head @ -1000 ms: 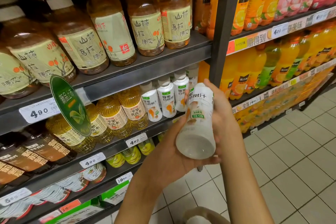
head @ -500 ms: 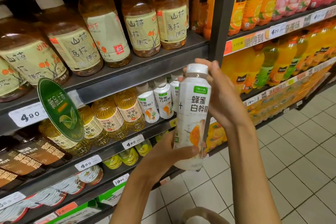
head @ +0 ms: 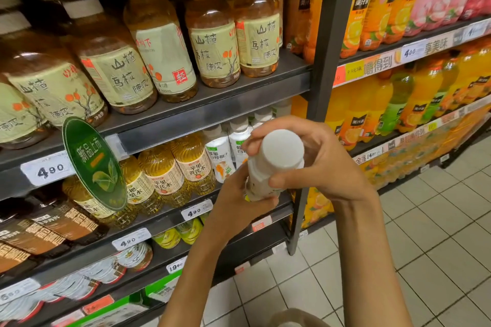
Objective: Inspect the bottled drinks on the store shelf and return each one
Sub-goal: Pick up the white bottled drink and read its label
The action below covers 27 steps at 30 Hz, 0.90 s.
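Observation:
I hold a white bottle point(head: 276, 159) in front of the second shelf, tipped so its white cap faces the camera. My right hand point(head: 318, 159) grips it around the neck just under the cap, thumb across the front. My left hand point(head: 239, 202) holds the lower body from below; most of the label is hidden. Matching white bottles point(head: 220, 156) stand on the shelf just behind.
Amber tea bottles point(head: 212, 34) fill the top shelf, yellow drinks point(head: 172, 175) the one below. A green round tag point(head: 95, 164) sticks out at left. A dark upright post point(head: 329, 61) divides off orange juice shelves point(head: 398, 103). Tiled floor point(head: 425, 247) lies at lower right.
The bottle was first base-toward-camera, then upright with its label showing, and now tips its cap toward the camera. My right hand slid up around the neck.

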### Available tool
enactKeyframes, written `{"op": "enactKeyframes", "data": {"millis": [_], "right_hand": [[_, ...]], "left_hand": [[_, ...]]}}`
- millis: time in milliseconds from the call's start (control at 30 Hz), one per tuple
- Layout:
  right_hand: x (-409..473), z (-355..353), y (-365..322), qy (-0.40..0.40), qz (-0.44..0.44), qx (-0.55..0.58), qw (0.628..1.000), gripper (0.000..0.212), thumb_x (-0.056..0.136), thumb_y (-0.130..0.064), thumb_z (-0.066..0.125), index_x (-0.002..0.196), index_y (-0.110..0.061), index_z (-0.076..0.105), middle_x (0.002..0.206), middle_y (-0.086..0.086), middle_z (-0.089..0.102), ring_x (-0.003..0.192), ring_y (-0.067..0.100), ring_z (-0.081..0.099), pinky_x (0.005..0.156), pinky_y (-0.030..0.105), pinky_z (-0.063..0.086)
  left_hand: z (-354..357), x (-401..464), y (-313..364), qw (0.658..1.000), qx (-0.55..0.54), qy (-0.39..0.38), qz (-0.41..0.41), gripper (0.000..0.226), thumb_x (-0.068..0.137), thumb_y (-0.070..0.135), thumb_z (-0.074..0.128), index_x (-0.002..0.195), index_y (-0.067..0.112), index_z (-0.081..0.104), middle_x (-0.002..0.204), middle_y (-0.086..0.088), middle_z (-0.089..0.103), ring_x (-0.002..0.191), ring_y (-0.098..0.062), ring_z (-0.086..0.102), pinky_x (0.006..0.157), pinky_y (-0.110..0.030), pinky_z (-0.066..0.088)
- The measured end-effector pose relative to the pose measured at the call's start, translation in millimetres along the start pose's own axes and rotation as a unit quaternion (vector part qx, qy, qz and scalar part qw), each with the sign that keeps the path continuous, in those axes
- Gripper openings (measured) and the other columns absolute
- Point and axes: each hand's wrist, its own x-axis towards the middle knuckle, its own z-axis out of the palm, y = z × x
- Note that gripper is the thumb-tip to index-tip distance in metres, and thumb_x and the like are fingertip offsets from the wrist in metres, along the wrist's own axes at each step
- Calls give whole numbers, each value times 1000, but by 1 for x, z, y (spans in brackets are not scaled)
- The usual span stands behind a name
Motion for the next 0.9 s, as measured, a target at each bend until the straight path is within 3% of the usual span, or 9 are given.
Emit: {"op": "enactKeyframes", "data": {"millis": [133,300,467,533,633,733,800,867,900], "right_hand": [[3,0,6,5,10,22,1000,46,71,-7,74,115,-19,63,103,-7,71,102,19,65,85,28,50],[11,-5,24,137,79,139,978,35,85,-24,64,118,-18,61,96,2,70,99,24,65,82,34,53],[13,-12,48,207,206,123,948,29,88,-31,62,113,-17,62,93,3,74,86,16,70,71,31,55],[15,-13,55,245,214,120,938,27,93,-25,60,118,-15,59,90,2,74,81,14,70,66,28,56],[18,-12,64,293,227,74,926,30,96,-26,56,123,-12,55,94,8,71,80,15,69,66,29,58],[16,-16,75,277,227,-44,933,13,94,-23,61,103,-15,60,86,-3,72,80,8,68,66,25,56],[12,-22,81,258,260,-146,919,33,87,-23,70,112,-8,55,96,-1,68,93,13,66,76,31,56],[6,-28,85,264,293,-194,898,55,83,-24,75,125,-3,46,109,6,61,105,26,61,86,42,53],[4,-29,86,271,280,-211,897,57,81,-21,77,126,-6,45,107,1,59,104,24,60,87,42,52]], "left_hand": [[-5,-3,2,1000,8,-18,2,49,68,27,80,101,54,57,104,36,63,102,9,59,77,-5,46],[-3,-12,-7,987,-95,-86,-102,34,63,47,76,96,44,69,105,17,71,100,-6,67,76,-18,54],[5,-16,-22,957,-186,-96,-201,66,59,72,70,112,33,67,113,-4,70,108,-22,65,98,-45,47],[7,-15,-26,956,-194,-94,-200,59,66,69,66,116,37,64,114,-4,69,110,-22,64,101,-47,44],[14,-7,-32,962,-180,-59,-199,56,63,61,68,110,31,64,101,0,73,96,-18,70,86,-36,53],[28,4,-45,961,-170,-18,-216,35,68,40,77,97,24,64,82,6,75,75,-9,71,66,-22,55],[36,10,-57,966,-137,-9,-219,16,80,24,74,92,27,63,75,14,73,71,0,69,59,-13,51],[44,18,-69,968,-123,-5,-219,18,80,21,73,92,29,62,80,13,73,77,0,68,63,-13,51],[49,23,-75,969,-115,-1,-219,21,80,21,74,94,30,61,86,12,72,82,-2,68,66,-14,51]]}}
